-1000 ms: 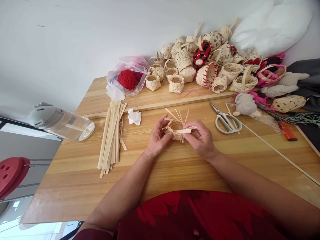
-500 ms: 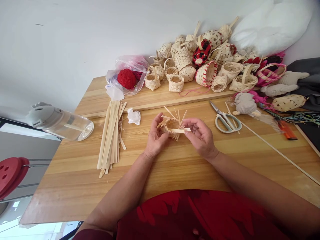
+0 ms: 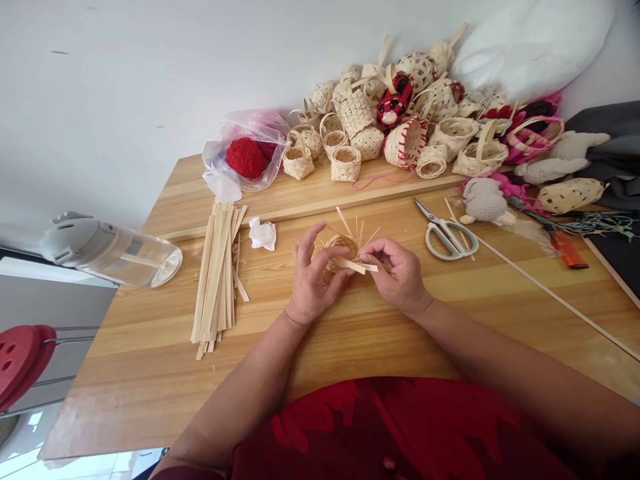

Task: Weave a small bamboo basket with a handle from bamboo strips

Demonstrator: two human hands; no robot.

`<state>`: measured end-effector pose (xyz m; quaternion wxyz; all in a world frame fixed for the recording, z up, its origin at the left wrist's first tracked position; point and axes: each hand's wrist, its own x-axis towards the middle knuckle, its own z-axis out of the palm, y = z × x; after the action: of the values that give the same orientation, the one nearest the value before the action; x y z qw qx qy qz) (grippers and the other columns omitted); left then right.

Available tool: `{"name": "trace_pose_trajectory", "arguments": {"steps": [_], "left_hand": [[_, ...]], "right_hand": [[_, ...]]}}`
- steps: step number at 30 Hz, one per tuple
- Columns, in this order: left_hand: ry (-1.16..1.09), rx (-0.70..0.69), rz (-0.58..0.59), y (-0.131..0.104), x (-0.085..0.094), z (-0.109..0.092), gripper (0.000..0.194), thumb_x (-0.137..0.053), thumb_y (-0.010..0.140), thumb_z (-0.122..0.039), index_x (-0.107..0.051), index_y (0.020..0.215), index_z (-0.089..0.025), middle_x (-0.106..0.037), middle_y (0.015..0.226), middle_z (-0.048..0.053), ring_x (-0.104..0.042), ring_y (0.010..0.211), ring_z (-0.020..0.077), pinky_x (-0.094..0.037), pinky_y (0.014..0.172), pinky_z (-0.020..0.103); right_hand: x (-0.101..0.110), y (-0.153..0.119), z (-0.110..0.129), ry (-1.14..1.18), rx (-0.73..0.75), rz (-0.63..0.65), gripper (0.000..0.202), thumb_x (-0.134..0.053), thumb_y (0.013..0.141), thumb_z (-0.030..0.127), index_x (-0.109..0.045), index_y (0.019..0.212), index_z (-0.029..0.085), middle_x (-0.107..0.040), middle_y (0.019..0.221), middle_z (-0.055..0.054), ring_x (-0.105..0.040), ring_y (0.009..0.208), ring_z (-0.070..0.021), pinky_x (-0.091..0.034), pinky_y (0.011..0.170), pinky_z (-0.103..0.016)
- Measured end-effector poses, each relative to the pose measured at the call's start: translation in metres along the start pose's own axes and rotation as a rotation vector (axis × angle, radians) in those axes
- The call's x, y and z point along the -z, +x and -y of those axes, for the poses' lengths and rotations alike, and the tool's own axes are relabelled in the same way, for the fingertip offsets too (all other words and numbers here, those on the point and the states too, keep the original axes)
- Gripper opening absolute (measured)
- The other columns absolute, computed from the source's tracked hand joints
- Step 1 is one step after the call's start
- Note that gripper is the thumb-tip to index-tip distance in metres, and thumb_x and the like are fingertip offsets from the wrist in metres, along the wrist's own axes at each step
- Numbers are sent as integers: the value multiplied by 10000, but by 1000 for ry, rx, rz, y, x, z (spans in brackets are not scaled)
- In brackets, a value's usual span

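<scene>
A small, partly woven basket [image 3: 341, 244] of pale wood strips is held between my hands above the table. Loose strip ends fan out from its far rim. My left hand [image 3: 319, 273] grips its left side, thumb low and fingers curled over the rim. My right hand [image 3: 394, 268] pinches strips at the basket's right edge between thumb and fingers. Two flat strip ends [image 3: 356, 266] stick out at the near side, between the two hands. The basket's underside is mostly hidden by my fingers.
Flat wood strips [image 3: 215, 273] lie in a bundle at left, beside crumpled white paper [image 3: 263, 234] and a water bottle [image 3: 113, 250]. Scissors [image 3: 447, 233] rest right of my hands. Finished baskets [image 3: 346, 164] crowd the raised back ledge, near red yarn [image 3: 245, 158] in a bag.
My left fingers have lifted and curled over the basket's rim. My right hand has shifted slightly left, and two strip ends now show at the near side. The view has moved slightly.
</scene>
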<state>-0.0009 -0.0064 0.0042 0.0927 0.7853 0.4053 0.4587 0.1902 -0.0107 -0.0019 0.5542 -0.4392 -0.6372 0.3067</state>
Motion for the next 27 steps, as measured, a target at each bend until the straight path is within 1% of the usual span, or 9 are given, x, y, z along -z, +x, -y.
{"name": "trace_pose_trajectory", "arguments": {"steps": [2, 5, 9, 11, 15, 18, 22, 26, 27], "left_hand": [[-34, 10, 6, 0, -3, 4, 191, -703, 929, -376, -654, 1007, -208, -507, 1498, 141, -577, 1320, 271, -529, 1071, 490], [-118, 28, -2, 0, -5, 7, 169, -701, 934, -345, -621, 937, -196, -543, 1474, 138, -660, 1202, 229, -564, 1043, 469], [-236, 64, -4, -2, -5, 10, 134, -687, 947, -303, -617, 997, -201, -559, 1482, 137, -569, 1371, 264, -572, 1044, 462], [-273, 91, -7, -3, -5, 10, 135, -689, 945, -299, -621, 1011, -203, -563, 1480, 137, -526, 1418, 277, -575, 1039, 464], [-302, 129, -16, -5, -6, 8, 123, -702, 932, -300, -627, 943, -202, -587, 1450, 118, -608, 1320, 266, -584, 1017, 471], [-305, 101, -31, -6, -7, 6, 111, -680, 943, -269, -602, 896, -205, -650, 1371, 104, -654, 1255, 251, -585, 1007, 478], [-329, 47, -33, -7, -9, 5, 92, -632, 966, -215, -570, 897, -216, -733, 1200, 74, -649, 1278, 242, -526, 1089, 520], [-390, 68, -10, -9, -11, 4, 87, -614, 976, -223, -555, 913, -208, -691, 1298, 102, -648, 1280, 238, -533, 1077, 498], [-415, 70, -5, -10, -11, 4, 89, -617, 974, -221, -551, 917, -208, -695, 1281, 98, -655, 1269, 231, -532, 1079, 491]], "right_hand": [[0, 0, 1, 7, 7, -6, 65, -657, 935, 226, -642, 873, 213, -674, 784, 4, -611, 672, -130, -493, 641, -274], [-1, 0, 2, 31, 8, 2, 50, -651, 949, 246, -655, 914, 210, -685, 811, -4, -627, 701, -135, -503, 666, -278], [-1, 0, 3, -22, 25, 62, 95, -629, 959, 248, -694, 1018, 213, -704, 901, -30, -630, 746, -147, -495, 663, -286], [-1, 1, 4, -69, 55, 90, 97, -632, 949, 243, -699, 1016, 219, -697, 898, -33, -609, 743, -153, -485, 655, -292], [1, 2, 6, -104, 105, 80, 77, -610, 954, 238, -685, 968, 231, -695, 885, -36, -591, 744, -165, -477, 661, -309], [1, 2, 6, -93, 130, 67, 93, -605, 966, 260, -694, 973, 235, -693, 893, -39, -603, 781, -176, -487, 690, -319], [1, 1, 7, -100, 170, 46, 116, -601, 972, 265, -712, 953, 236, -697, 885, -42, -613, 798, -183, -501, 718, -326], [0, 1, 6, -95, 213, 13, 105, -604, 968, 246, -706, 945, 234, -703, 897, -40, -616, 782, -175, -502, 708, -313], [0, 1, 5, -88, 229, 8, 101, -606, 966, 239, -704, 944, 231, -699, 894, -39, -615, 777, -171, -499, 703, -307]]}}
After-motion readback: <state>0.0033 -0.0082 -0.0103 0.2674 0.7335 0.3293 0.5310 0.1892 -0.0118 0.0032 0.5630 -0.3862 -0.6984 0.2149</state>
